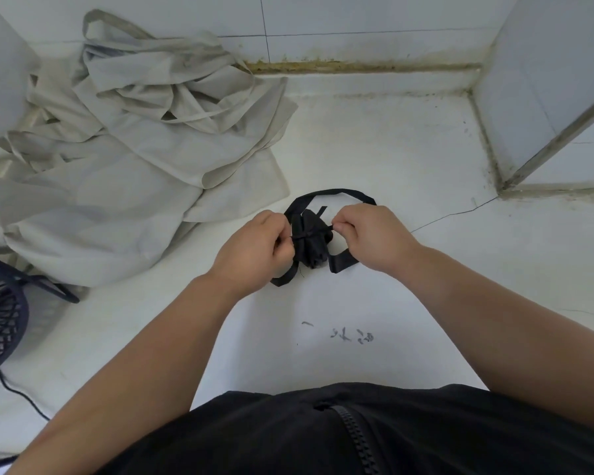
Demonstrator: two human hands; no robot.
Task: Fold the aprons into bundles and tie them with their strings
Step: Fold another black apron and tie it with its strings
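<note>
black apron bundle (311, 240), small, rolled, strings (333, 193) looped round

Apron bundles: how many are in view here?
1: a black bundle between the left hand and right hand, both pinching its strings. The loose grey heap at upper left is unfolded cloth and could hide others.
</note>
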